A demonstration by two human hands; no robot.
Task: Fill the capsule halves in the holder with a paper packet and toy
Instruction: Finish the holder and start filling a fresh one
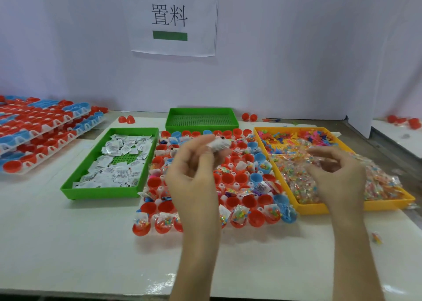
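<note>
Bare forearms reach in from the near edge of the white desk. The left hand (194, 163) is raised over the middle of the white plastic holder (160, 189), its fingers curled round a small bunch of white printed paper packets (219, 144). The right hand (338, 173) hangs over the yellow plastic tray (319, 208) at the holder's right side with fingers bent toward the thumb. It is too blurred to tell whether it pinches one of the clear film sachets of coloured beads (301, 182) heaped there.

The holder sits mid-desk and carries rows of red and blue plastic capsule halves (249, 201). Many along the near row already hold a sachet, and several further in stand bare. The green plastic tray (102, 192) touching the holder's left side holds the loose stock of packets, and small bright plastic toys (296, 138) lie at the far end of the yellow tray.

The packets look feather-light, thin and flat, so they probably slide over one another in a bunch. It seems best to thumb one off by a corner or sealed edge (rather than shaking it loose). The sachets look crinkly and slippery, so a pinch on the top seam should hold better than one across the lumpy belly. The cups look light and only loosely seated, so dropping the pieces in seems safer than pressing them.
</note>
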